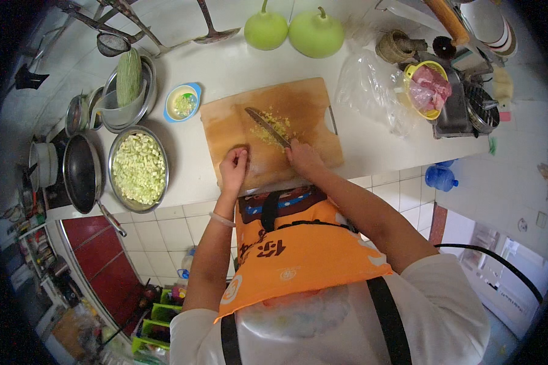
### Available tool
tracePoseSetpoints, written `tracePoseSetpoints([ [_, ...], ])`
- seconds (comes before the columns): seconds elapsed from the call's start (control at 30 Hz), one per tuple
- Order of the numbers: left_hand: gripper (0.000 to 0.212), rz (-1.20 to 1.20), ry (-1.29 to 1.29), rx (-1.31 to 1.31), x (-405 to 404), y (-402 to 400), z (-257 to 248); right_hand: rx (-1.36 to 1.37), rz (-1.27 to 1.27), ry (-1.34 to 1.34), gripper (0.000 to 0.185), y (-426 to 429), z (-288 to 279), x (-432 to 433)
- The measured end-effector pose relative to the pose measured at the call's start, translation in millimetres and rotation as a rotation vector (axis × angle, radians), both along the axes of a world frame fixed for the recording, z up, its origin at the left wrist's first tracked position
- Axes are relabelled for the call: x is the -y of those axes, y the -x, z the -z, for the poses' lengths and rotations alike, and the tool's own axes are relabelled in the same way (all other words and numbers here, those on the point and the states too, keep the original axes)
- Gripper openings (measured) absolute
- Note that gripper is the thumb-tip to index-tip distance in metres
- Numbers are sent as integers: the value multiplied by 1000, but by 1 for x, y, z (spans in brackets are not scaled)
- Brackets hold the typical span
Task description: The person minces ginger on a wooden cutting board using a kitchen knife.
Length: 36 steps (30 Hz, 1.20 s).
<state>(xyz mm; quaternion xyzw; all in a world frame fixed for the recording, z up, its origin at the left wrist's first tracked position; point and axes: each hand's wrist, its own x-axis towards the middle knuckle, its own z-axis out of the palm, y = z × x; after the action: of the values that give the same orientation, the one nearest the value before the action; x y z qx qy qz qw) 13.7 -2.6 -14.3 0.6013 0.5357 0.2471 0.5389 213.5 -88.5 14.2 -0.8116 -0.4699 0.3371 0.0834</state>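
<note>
My right hand [304, 159] grips the handle of a kitchen knife [268, 127], whose blade lies over finely minced yellowish bits [278, 124] on a wooden cutting board [224, 123]. My left hand [234, 168] rests at the board's near left part with its fingers curled; whether something small is inside them cannot be told. Left of the board stands a small blue-rimmed bowl [182, 104] with similar chopped bits. Farther left, a steel bowl [163, 189] holds diced pale green vegetable [137, 169].
Two green gourds [316, 36] stand behind the board. To its right lie a clear plastic bag [370, 89] and a yellow basket [408, 73] of raw meat [429, 89]. A frying pan [80, 173] and a bowl with a ridged green gourd [129, 77] are at the left.
</note>
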Motion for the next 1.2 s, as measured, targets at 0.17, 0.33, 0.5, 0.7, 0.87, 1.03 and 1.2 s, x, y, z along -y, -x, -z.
tracePoseSetpoints([
  [0.17, 33, 138, -328, -243, -22, -37, -10, 208, -134, -144, 29, -45, -17, 4],
  [0.33, 42, 221, -435, -263, -23, -86, -11, 273, -95, -2, 28, -67, 17, -14],
  [0.5, 36, 229, -251, -112, -21, -68, -22, 274, -112, 203, 27, -58, 23, -3],
  [0.7, 37, 183, -350, -223, -33, -48, -21, 338, -167, -26, 26, -60, -13, 19],
  [0.87, 37, 232, -552, -256, -38, -75, -7, 133, 164, -193, 27, -48, 3, 23],
  [1.03, 34, 341, -513, -221, -29, -84, -12, 111, 115, 55, 25, -26, -19, 39],
  [1.2, 28, 243, -410, -128, -31, -62, -20, 80, 352, -4, 33, -26, -20, 72],
])
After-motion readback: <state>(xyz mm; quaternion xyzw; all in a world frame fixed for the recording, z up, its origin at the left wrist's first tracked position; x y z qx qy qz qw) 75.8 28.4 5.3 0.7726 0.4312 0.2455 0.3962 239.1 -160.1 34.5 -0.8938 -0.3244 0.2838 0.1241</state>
